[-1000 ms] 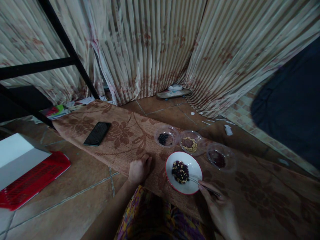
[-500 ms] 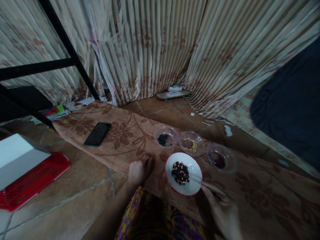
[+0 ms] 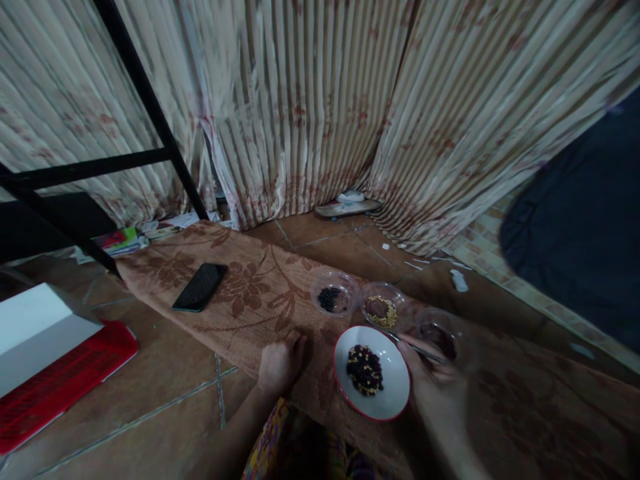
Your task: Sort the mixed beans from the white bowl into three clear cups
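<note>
A pair of metal tweezers is pinched in my right hand. Its tip reaches over the far rim of a white bowl with a red edge, near the middle cup. In the bowl lies a mixed heap of dark and yellow beans. Behind it stand three clear plastic cups: one with black beans, one with yellow beans, and one with dark red beans, partly hidden by my right hand. My left hand rests on the cloth left of the bowl, loosely fisted.
A patterned brown cloth covers the long, narrow surface. A black phone lies at its left. On the tiled floor sit a red basket with a white box and a skateboard. A black metal frame stands left; striped curtains hang behind.
My right hand has lifted the tweezers out of the bean heap and moved them away from me to the bowl's far rim. The view has tilted slightly up; my left hand stays on the cloth.
</note>
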`<state>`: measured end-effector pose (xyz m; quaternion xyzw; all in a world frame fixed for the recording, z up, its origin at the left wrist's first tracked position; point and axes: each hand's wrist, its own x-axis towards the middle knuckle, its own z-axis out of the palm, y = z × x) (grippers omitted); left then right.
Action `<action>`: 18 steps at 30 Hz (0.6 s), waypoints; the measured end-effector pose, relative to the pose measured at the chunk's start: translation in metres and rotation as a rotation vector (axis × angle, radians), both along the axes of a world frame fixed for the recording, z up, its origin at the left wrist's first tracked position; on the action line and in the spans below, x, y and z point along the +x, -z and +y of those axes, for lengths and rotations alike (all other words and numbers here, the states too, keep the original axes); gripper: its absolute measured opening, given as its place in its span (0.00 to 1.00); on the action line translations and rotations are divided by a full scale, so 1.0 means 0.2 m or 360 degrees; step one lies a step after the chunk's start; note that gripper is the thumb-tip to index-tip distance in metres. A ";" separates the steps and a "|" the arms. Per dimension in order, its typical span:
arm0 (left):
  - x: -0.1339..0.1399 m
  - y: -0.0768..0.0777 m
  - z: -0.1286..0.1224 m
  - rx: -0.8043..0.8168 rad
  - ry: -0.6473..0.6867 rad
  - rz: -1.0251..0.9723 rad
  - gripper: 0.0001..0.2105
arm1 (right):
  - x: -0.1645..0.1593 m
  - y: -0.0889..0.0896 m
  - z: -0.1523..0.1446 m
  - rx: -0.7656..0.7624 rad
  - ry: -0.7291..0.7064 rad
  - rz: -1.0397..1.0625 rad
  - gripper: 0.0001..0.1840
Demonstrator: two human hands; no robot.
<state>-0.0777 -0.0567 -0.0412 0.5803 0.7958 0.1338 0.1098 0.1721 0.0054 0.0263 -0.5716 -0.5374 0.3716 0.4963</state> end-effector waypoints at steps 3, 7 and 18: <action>0.00 0.00 0.00 0.0017 -0.0002 -0.0022 0.16 | -0.15 0.01 0.15 0.0163 -0.0110 0.0070 0.19; 0.00 0.01 0.00 0.0018 -0.0006 -0.0032 0.15 | -0.26 0.05 0.25 0.0226 -0.0194 0.0083 0.19; -0.01 0.01 0.00 -0.0001 -0.0001 0.0018 0.15 | 0.04 0.06 -0.02 0.0020 0.0102 -0.0044 0.19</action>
